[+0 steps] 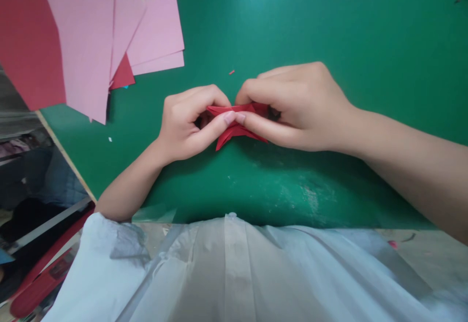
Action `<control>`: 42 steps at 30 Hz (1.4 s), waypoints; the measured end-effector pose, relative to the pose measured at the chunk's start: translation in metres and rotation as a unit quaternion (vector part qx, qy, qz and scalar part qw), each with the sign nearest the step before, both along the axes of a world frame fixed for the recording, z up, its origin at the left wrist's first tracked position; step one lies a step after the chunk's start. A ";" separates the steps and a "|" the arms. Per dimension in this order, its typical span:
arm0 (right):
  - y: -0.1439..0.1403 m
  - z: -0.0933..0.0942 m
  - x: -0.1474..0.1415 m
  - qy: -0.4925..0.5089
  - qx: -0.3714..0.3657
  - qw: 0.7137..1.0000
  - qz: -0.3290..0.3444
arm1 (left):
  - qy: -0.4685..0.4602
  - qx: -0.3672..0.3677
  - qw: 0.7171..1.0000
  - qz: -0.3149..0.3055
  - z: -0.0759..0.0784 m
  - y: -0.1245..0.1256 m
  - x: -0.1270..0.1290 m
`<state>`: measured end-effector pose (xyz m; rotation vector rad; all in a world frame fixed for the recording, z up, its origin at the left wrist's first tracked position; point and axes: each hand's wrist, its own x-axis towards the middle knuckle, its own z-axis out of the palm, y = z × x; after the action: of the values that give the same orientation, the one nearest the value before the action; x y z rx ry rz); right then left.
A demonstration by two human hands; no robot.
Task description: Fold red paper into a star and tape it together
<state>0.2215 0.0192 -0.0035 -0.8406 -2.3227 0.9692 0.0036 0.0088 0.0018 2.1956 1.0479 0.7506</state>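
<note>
The left hand (190, 122) and the right hand (307, 107) each pinch a piece of folded red paper (239, 131) between thumb and fingers, the thumb tips meeting at its middle. Its pointed corners stick out below the thumbs. The paper is near the front edge of the green bench (329, 25). At the far left lie pink sheets (157, 15), some overlapping a red sheet (29, 44). A tiny red scrap (231, 72) lies just beyond the hands.

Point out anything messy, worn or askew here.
Pale smudges break the even green of the tabletop near its front edge. Pink sheets at upper left lie at mismatched angles over red paper. A red scrap lies loose beyond the folded red piece.
</note>
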 end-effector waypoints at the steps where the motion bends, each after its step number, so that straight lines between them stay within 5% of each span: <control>1: 0.000 0.000 0.000 -0.002 0.001 1.000 -0.001 | -0.001 0.001 1.000 0.000 0.000 0.000 0.000; 42: -0.002 0.000 -0.001 -0.026 0.000 1.000 -0.010 | -0.025 -0.026 0.999 -0.002 0.003 -0.001 -0.002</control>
<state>0.2208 0.0170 -0.0031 -0.8974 -2.3538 0.9508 0.0013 0.0078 0.0049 2.1242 1.0274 0.7640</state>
